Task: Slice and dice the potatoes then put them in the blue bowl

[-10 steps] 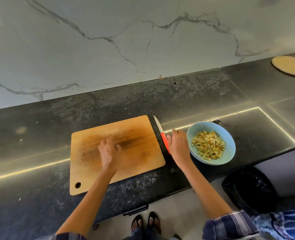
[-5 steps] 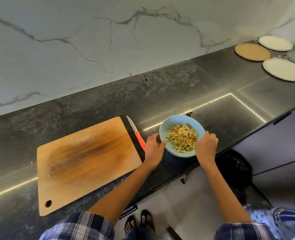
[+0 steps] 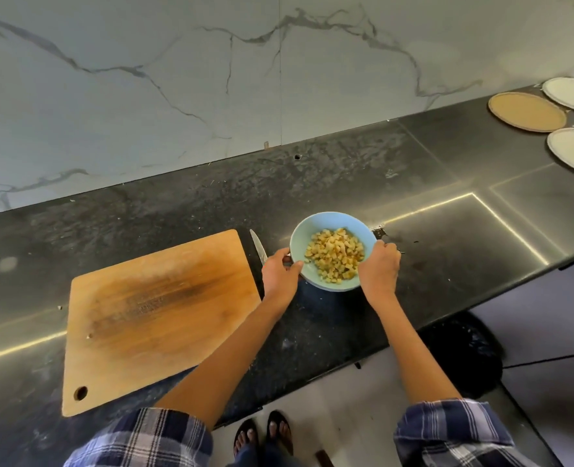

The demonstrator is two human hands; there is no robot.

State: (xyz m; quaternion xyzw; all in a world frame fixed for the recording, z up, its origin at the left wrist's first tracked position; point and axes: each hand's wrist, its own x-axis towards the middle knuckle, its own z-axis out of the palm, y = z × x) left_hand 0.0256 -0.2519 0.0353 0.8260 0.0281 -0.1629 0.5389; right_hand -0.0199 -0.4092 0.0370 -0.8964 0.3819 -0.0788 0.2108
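Note:
The blue bowl (image 3: 315, 230) holds a heap of diced potato pieces (image 3: 335, 260) and is tilted toward me just above the dark counter. My left hand (image 3: 280, 274) grips its left rim with the thumb over the edge. My right hand (image 3: 379, 264) grips the right rim. The wooden cutting board (image 3: 154, 315) lies bare to the left. A knife (image 3: 258, 246) lies between board and bowl; only its blade shows, the handle is hidden under my left hand.
The dark counter (image 3: 447, 237) runs to the right, with a tan plate (image 3: 526, 111) and two white plates (image 3: 572, 94) at its far right end. A marble wall stands behind. A black bin (image 3: 460, 352) sits on the floor below the counter edge.
My left hand left the cutting board and my right hand left the knife. Both now grip the blue bowl, which has tilted up off the counter. The view shifted right.

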